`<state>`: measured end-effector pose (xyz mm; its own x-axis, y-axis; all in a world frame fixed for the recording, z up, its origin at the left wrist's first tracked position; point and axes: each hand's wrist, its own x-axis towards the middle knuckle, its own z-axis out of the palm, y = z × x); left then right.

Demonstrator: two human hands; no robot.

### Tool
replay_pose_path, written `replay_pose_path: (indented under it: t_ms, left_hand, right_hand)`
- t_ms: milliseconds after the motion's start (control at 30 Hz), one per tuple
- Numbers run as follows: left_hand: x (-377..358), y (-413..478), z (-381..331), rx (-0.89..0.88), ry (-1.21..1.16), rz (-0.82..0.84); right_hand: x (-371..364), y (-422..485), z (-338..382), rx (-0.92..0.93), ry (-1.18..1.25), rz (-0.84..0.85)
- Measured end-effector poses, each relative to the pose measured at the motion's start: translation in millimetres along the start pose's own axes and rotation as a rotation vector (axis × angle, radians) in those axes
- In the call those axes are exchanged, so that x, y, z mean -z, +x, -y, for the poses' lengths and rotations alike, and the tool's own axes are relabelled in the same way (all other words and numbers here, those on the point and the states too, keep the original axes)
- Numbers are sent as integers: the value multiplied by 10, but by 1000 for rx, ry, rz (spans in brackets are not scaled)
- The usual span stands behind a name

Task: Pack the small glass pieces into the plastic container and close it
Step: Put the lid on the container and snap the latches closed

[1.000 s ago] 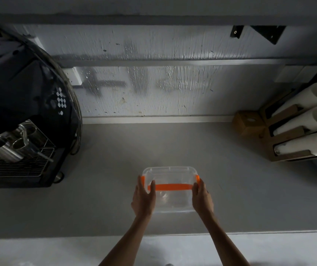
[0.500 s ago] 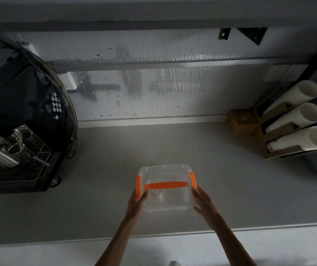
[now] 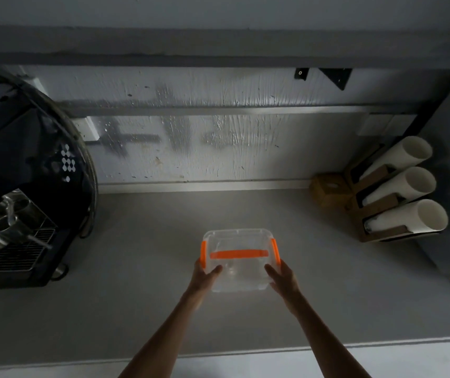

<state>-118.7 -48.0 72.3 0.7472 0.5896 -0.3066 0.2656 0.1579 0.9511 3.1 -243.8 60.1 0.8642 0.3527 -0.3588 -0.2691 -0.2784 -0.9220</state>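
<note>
On the grey counter point(image 3: 136, 268), at frame centre, the container point(image 3: 239, 260) is being gripped at both sides by the left hand point(image 3: 204, 276) and right hand point(image 3: 282, 276), equally near; its orange handle point(image 3: 239, 254) is lying left-to-right.

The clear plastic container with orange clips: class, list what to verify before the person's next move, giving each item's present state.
1. Both hands on clear plastic container with orange clips: ok, left hand, right hand at its sides.
2. Lid seated: cannot tell.
3. Orange side clips latched: cannot tell.
4. Glass pieces inside: cannot tell.
5. Grey countertop beside container bare: ok.
6. Black coffee machine apart from it: ok.
</note>
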Motion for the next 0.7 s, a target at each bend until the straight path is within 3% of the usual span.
replay_pose_path:
  t_ms: [133, 233, 333, 433, 500, 700]
  left_hand:
    - [-31, -17, 39, 7, 24, -30]
    - [-103, -64, 32, -102, 330, -192]
    - [-180, -177, 65, -431, 767, -227]
    - [-247, -249, 184, -503, 1046, -143]
    - [-250, -262, 202, -470, 1133, -114]
    - [-266, -202, 79, -419, 1182, -144]
  right_hand:
    - [-82, 26, -60, 9, -93, -71]
    - [-110, -8, -75, 3, -277, -65]
    - [-87, -84, -115, 307, -693, -93]
    - [-63, -190, -200, 660, -1050, -104]
    - [-42, -205, -261, 737, -1119, -89]
    - [-45, -135, -157, 657, -1053, -75]
